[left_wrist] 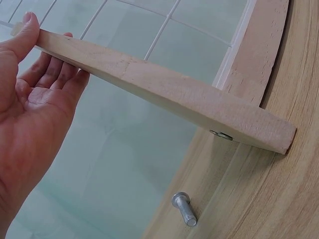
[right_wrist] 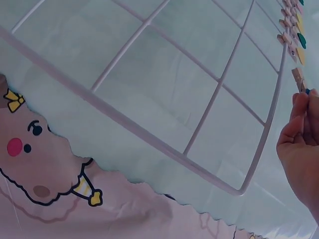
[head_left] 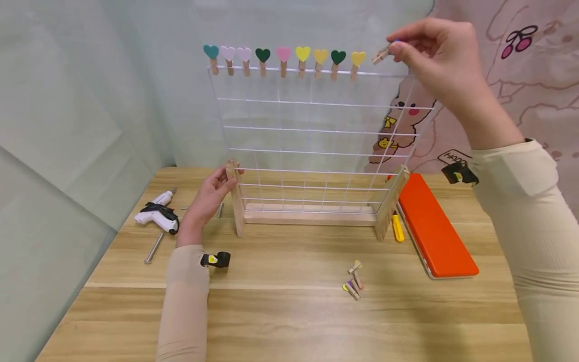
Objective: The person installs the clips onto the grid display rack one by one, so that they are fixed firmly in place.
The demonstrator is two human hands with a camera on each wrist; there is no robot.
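A white wire grid (head_left: 294, 131) stands upright in a wooden base (head_left: 312, 217). Along the left and middle of its top wire sits a row of several small clothespins with coloured hearts (head_left: 283, 54). My right hand (head_left: 445, 60) pinches one wooden clothespin (head_left: 381, 54) by its blue heart end, just above the top wire and right of the last yellow heart (head_left: 358, 58). In the right wrist view, that clothespin (right_wrist: 298, 78) points toward the row. My left hand (head_left: 210, 195) grips the upper end of the base's left wooden post (left_wrist: 164, 92), thumb on one side and fingers on the other.
Several loose clothespins (head_left: 355, 281) lie on the table in front of the grid. An orange case (head_left: 436, 226) and a yellow-handled tool (head_left: 397, 227) are at the right. At the left lie a white glue gun (head_left: 157, 213) and a bolt (head_left: 154, 248); another bolt (left_wrist: 185, 209) shows near the post.
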